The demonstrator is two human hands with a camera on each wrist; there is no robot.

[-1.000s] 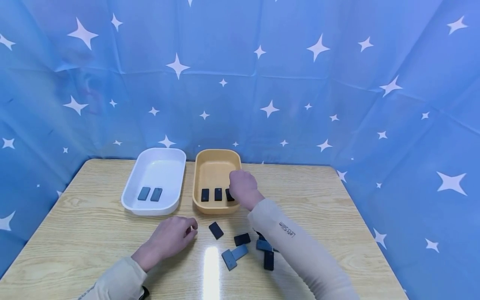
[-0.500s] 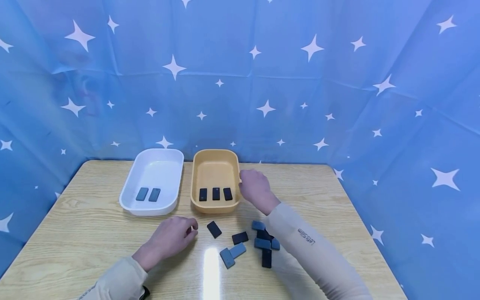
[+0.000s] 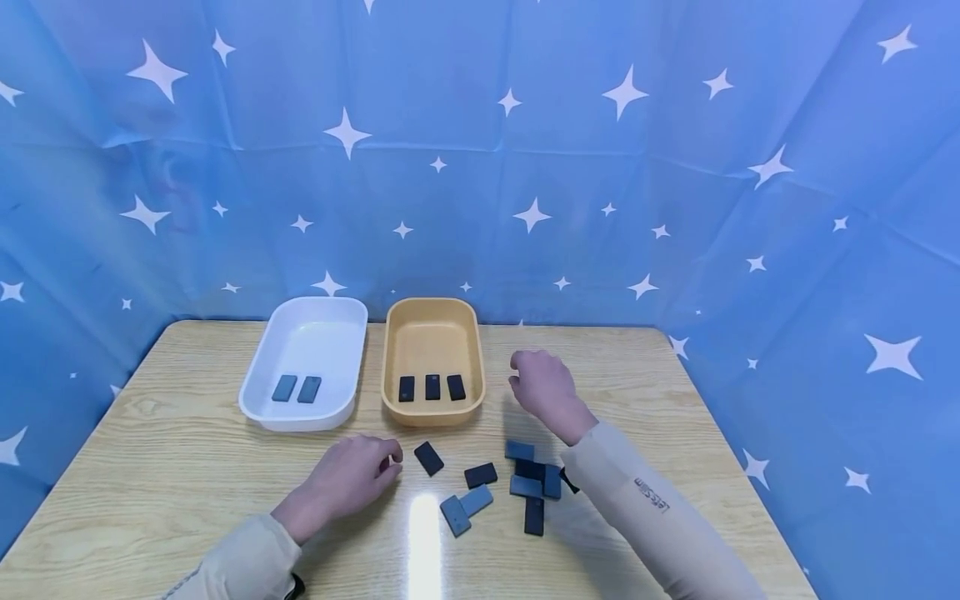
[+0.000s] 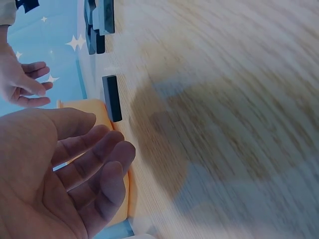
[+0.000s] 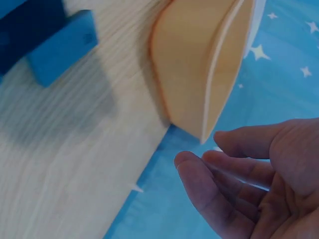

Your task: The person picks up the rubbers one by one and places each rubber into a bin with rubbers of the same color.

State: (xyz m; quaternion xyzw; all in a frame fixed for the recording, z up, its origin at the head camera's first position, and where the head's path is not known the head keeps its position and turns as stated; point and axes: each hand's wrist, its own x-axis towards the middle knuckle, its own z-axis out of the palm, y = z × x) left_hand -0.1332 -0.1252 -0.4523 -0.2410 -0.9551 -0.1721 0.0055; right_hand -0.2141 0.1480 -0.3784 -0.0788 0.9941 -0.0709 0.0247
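My right hand (image 3: 547,390) is raised to the right of the tan tray (image 3: 432,417), its fingers loosely bent with nothing between them. In the right wrist view its thumb and fingertips stand apart, near the tray's corner. The left hand (image 3: 347,479) hovers low at the front, loosely curled and holding nothing. Just beyond its fingertips lies a black domino-like block (image 3: 429,458). Three black blocks (image 3: 432,387) stand in a row inside the tan tray. A white tray (image 3: 255,408) to its left holds two blue-grey blocks (image 3: 309,389).
In front of the right hand, several blue and black blocks (image 3: 527,486) lie heaped together. Two blue-grey blocks (image 3: 455,516) touch each other nearer the front, beside another black block (image 3: 481,476). A blue starry curtain (image 3: 480,167) hangs behind the wooden table (image 3: 150,500).
My right hand has let go of the third black block in the tan tray and moved out to the right. The left hand has barely moved.
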